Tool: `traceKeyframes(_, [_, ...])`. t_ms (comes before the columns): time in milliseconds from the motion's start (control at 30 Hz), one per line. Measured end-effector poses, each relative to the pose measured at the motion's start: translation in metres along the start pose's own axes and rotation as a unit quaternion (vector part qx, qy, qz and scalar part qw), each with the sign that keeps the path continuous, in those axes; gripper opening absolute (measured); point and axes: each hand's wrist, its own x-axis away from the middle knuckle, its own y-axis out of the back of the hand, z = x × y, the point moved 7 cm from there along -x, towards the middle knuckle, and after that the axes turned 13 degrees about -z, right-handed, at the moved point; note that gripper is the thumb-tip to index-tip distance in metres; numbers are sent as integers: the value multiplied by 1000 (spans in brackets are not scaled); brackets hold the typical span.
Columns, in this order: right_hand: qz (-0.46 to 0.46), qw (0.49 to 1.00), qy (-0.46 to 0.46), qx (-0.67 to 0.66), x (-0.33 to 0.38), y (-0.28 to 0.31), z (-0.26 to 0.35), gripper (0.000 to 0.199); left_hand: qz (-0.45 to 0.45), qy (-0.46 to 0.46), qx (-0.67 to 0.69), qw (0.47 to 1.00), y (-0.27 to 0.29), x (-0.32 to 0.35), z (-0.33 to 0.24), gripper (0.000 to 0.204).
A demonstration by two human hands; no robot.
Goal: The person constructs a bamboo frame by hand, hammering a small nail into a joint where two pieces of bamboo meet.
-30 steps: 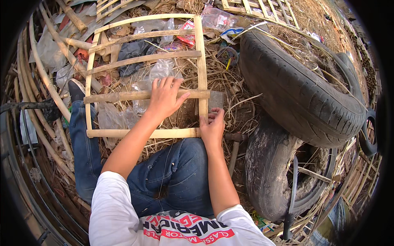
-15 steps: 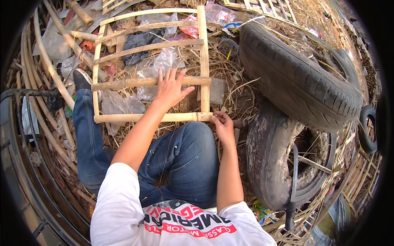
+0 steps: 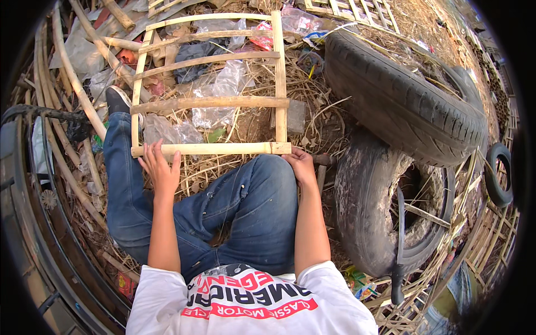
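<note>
A bamboo frame with several slightly bowed crossbars lies ahead of my legs, its near bar just beyond my knee. My left hand is at the left end of that bar, fingers apart and laid against the bamboo, thumb held away. At the bar's right end my right hand is closed on the corner, fingertips curled in by the joint. Part of its grip is hidden from above.
To the right, a worn tyre leans on another tyre. A long blade with a black handle hangs on the lower one. Bamboo poles lie at left. Plastic scraps and straw litter the ground. A grey block sits under the frame.
My left hand has left the second bar and come back toward me to the near bar's left end. My right hand stays at the right corner.
</note>
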Motion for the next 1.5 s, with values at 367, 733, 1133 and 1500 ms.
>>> traceKeyframes(367, [-35, 998, 58, -3, 2, 0, 3, 28, 42, -7, 59, 997, 12, 37, -21, 59])
traceKeyframes(733, [0, 994, 84, 69, 27, 0, 33, 22, 179, -245, 86, 949, -101, -74, -208, 67])
traceKeyframes(1133, [-71, 997, 1, 39, -8, 18, 23, 37, 179, -253, 89, 947, -142, -74, -224, 40])
traceKeyframes(1500, [-38, 808, 390, 440, -52, -19, 108, 91, 161, -258, 112, 946, -137, -76, -228, 35])
